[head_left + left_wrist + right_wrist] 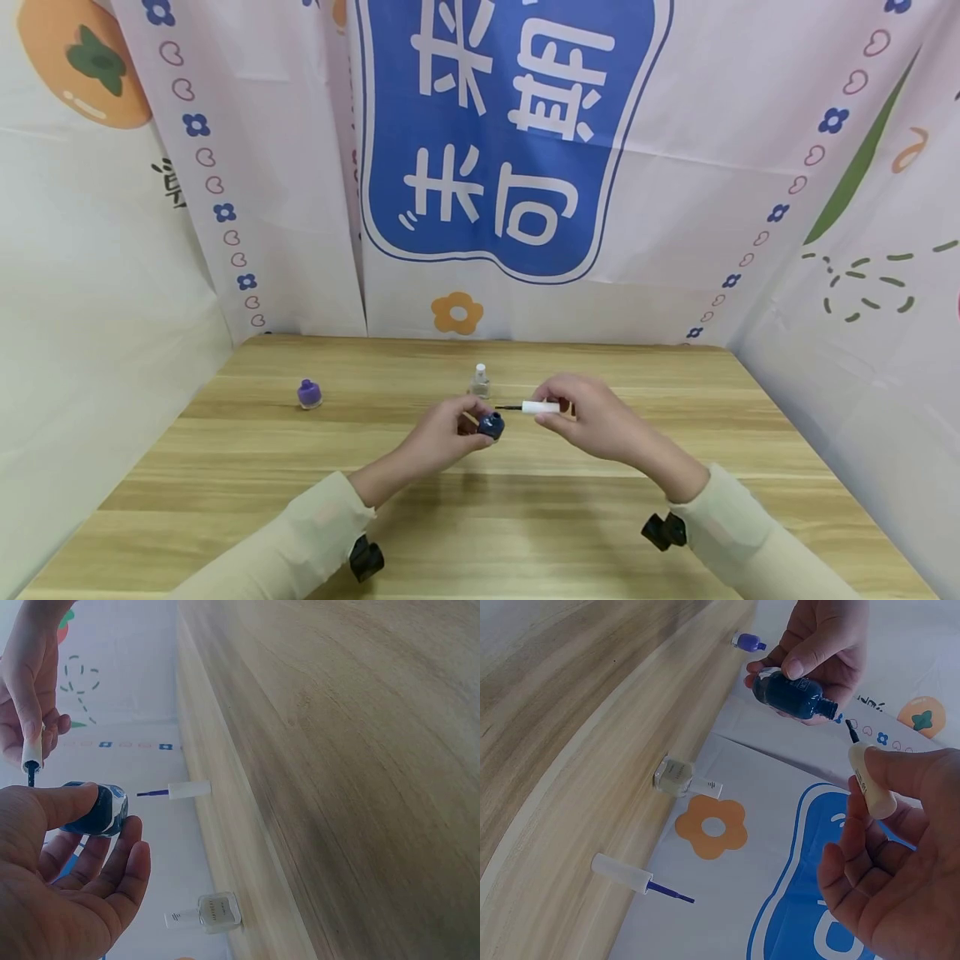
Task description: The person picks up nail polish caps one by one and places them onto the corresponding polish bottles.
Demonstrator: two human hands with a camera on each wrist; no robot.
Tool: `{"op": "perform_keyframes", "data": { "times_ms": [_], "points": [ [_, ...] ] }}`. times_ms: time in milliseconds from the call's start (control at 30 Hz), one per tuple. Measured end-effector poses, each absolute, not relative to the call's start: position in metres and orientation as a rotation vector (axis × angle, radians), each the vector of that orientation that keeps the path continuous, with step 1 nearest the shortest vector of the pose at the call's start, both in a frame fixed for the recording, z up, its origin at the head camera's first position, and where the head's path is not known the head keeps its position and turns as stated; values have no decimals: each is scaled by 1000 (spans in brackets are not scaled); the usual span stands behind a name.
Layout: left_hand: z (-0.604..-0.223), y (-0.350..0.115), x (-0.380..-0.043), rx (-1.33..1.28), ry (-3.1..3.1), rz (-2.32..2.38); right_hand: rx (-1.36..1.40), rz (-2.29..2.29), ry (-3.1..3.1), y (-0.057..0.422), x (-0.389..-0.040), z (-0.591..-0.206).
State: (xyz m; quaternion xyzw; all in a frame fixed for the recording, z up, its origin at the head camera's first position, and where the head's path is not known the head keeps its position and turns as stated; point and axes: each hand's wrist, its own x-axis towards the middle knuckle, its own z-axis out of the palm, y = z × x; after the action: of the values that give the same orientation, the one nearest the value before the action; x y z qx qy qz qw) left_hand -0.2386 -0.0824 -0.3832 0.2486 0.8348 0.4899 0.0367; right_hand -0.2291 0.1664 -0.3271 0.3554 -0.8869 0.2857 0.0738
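Note:
My left hand [447, 433] grips a dark blue nail polish bottle [491, 427] between thumb and fingers, held above the table with its neck uncapped. My right hand [588, 412] pinches a white-capped nail polish brush [540, 407], whose dark bristles point left at the bottle's mouth. In the right wrist view, the brush tip sits just outside the neck of the blue bottle [791, 694]. Behind the hands, a clear nail polish bottle [480, 383] with a white cap stands upright.
An open purple nail polish bottle [309, 395] stands at the table's left. Its likely match, a white cap with a purple brush [622, 873], stands bristles up on the wooden table [465, 533]. Printed white cloth [300, 208] hangs behind the table and along both sides.

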Motion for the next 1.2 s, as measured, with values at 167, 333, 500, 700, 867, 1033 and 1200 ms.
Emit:
{"op": "perform_keyframes", "data": {
  "times_ms": [167,333,500,700,867,1033,1200],
  "points": [
    [-382,-82,-237,763,2564,1510,1060,829,-2680,166,-228,-327],
    [-381,-82,-236,776,2576,1502,1063,807,-2694,165,-228,-327],
    [-382,-83,-236,788,2581,1497,1075,796,-2698,164,-229,-327],
    [-383,-83,-236,800,2592,1478,1089,776,-2688,163,-230,-327],
    [-386,-82,-238,808,2586,1474,1102,794,-2667,161,-230,-328],
    [-388,-81,-239,797,2574,1476,1123,868,-2637,157,-233,-328],
    [-390,-79,-239,816,2567,1486,1099,1032,-2646,153,-236,-329]
  ]
}}
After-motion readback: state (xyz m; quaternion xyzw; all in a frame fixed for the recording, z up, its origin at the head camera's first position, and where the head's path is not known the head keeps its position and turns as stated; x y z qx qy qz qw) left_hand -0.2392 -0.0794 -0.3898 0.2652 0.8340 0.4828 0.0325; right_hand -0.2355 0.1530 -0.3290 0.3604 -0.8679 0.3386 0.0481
